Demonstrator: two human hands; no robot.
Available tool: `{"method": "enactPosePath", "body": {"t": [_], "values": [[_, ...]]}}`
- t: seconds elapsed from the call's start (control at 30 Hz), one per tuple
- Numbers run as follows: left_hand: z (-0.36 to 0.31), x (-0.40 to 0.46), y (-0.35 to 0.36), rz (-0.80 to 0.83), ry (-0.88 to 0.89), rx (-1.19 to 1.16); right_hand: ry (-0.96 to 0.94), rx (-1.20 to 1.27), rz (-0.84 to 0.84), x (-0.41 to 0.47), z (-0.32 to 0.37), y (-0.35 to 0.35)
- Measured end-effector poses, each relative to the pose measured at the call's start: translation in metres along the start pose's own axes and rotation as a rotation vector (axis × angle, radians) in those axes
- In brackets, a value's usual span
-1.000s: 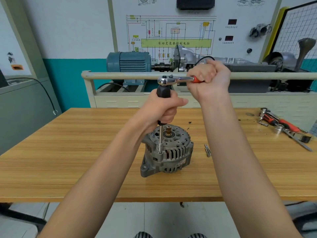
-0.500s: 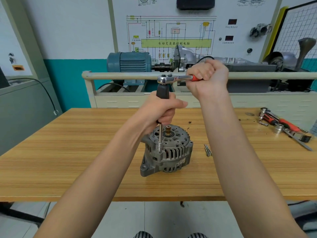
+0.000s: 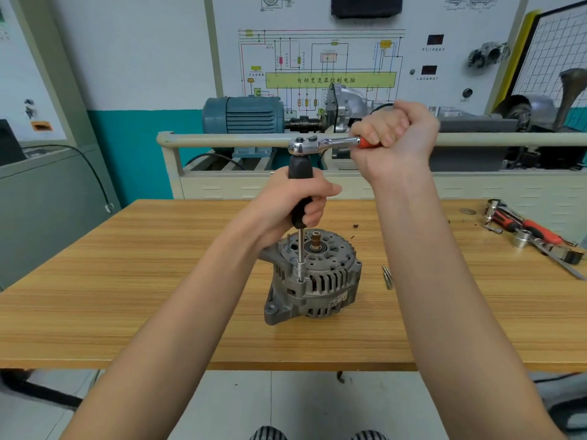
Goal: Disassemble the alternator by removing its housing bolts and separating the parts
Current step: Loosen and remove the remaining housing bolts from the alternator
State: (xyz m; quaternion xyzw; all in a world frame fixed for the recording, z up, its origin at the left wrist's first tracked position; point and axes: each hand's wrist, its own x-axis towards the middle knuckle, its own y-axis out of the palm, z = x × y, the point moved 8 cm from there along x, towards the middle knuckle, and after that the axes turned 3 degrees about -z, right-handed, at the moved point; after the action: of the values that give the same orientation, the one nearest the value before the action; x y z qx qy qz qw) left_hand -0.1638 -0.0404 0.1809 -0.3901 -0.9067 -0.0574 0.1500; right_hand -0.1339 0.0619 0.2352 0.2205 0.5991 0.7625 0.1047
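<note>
Alternator (image 3: 313, 281) stood on the wooden table (image 3: 127, 296), shaft end up, directly below the left hand and between the two forearms. Socket at the lower end of the extension driver (image 3: 300, 249) sat on a housing bolt (image 3: 300, 280) at the near-left rim of the housing; shaft upright. Left hand (image 3: 295, 208) was wrapped around the black driver handle, fingers curled, thumb pointing toward the right hand. Ratchet (image 3: 324, 144) was seated on top of that handle, its lever running horizontally to the right. Right hand (image 3: 394, 138) was closed in a fist around the ratchet's red grip, raised higher than the left hand. Loose bolts (image 3: 387, 277) lay on the table just right of the alternator, under the right forearm. Further right of the right forearm, near the table's far edge: a group of tools (image 3: 533, 236) with red handles and a loose socket
</note>
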Motion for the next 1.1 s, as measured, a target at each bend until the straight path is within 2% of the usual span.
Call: {"method": "enactPosePath", "body": {"t": [0.07,0.13,0.27,0.33,0.4,0.43,0.53,0.6,0.7,0.87,0.93,1.0,1.1], "values": [[0.002,0.002,0.004,0.003,-0.020,0.013,0.068,0.063,-0.015,0.005,-0.006,-0.004],[0.007,0.005,0.002,-0.111,-0.043,0.020,0.047,0.073,-0.012,0.005,-0.005,-0.006],[0.014,0.007,-0.016,-0.484,-0.064,0.058,-0.163,-0.024,0.073,-0.011,0.010,-0.001],[0.013,0.005,-0.017,-0.573,-0.045,0.095,-0.274,-0.072,0.119,-0.024,0.015,0.003],[0.012,0.005,-0.015,-0.525,-0.027,0.102,-0.306,-0.090,0.132,-0.029,0.017,0.006],[0.011,0.006,-0.013,-0.438,-0.022,0.088,-0.287,-0.090,0.124,-0.026,0.018,0.006],[0.005,0.005,-0.002,-0.097,-0.014,0.030,-0.121,-0.042,0.047,-0.006,0.012,0.001],[0.004,0.005,0.000,-0.035,-0.020,0.028,0.011,0.021,0.004,0.004,0.003,-0.004],[0.008,0.009,-0.003,-0.178,-0.030,0.019,0.038,0.063,-0.023,0.010,-0.001,-0.010],[0.013,0.007,-0.021,-0.596,0.016,0.072,-0.204,-0.067,0.077,-0.013,0.011,0.000],[0.012,0.002,-0.021,-0.641,0.061,0.109,-0.275,-0.102,0.122,-0.025,0.013,0.004],[0.010,0.001,-0.017,-0.520,0.068,0.104,-0.272,-0.103,0.135,-0.029,0.015,0.006],[0.005,0.004,-0.003,-0.132,0.024,-0.016,-0.142,-0.060,0.073,-0.013,0.013,0.003]]}}
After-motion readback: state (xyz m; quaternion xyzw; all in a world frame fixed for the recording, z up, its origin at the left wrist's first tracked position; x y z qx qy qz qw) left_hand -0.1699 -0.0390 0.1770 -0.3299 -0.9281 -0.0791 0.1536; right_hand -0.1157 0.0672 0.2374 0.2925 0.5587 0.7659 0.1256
